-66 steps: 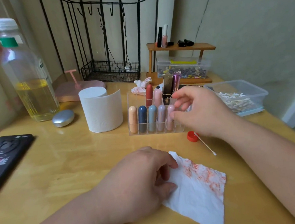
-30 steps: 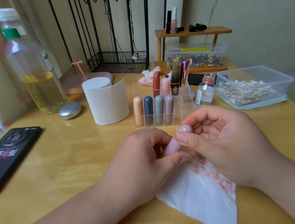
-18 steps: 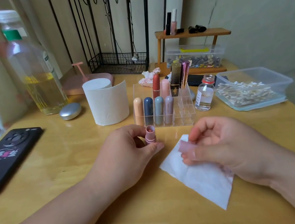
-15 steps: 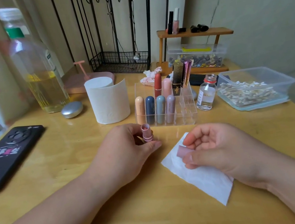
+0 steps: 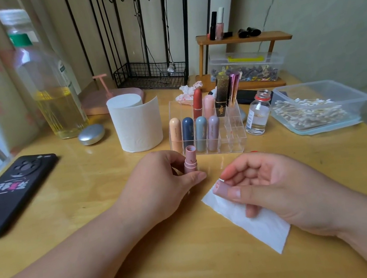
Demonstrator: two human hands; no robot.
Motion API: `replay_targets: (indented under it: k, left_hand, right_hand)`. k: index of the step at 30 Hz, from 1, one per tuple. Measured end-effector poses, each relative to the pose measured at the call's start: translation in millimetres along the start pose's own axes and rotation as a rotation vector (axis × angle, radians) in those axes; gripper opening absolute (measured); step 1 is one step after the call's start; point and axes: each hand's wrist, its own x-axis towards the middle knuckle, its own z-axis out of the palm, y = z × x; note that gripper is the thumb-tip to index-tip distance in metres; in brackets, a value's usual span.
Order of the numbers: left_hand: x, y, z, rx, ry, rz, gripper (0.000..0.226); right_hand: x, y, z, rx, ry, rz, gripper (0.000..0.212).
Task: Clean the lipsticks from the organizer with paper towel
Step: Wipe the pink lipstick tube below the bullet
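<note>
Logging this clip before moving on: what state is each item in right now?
pink lipstick: uncapped, upright, gripped by the left hand.
cap: off, pinched in the right hand over the paper towel.
paper towel: flat on the table, partly under the right hand.
organizer: eight lipsticks standing, right-hand slots empty.
small glass bottle: uncapped, upright.
swab box: open, no lid.
oil bottle: capped, partly full.

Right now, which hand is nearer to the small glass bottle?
Right. The right hand lies in front of the glass bottle; the left hand is farther off, to its left.
</note>
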Motion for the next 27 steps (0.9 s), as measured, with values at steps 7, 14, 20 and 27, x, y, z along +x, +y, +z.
replay_targets:
  k: [7, 14, 20, 27]
  left_hand:
    - [-0.3, 0.7, -1.6, 0.039, -0.012, -0.027, 0.026]
    - [-10.2, 2.6, -23.9, 0.18, -0.094, -0.114, 0.045]
    - [-36.8, 19.4, -21.8, -0.046, -0.163, 0.182, 0.021]
    - [-45.7, 21.7, 2.6, -0.704, -0.193, 0.265, 0.021]
  right_hand:
    - [-1.0, 1.8, -3.9, -0.04, -0.006, -0.034, 0.02]
    - [-1.5, 7.5, -6.5, -0.104, -0.101, -0.144, 0.031]
    - [-2.5, 8.7, -5.4, 0.01, -0.094, -0.267, 0.033]
    - [-0.5, 10.5, -13.4, 0.104, -0.106, -0.378, 0.037]
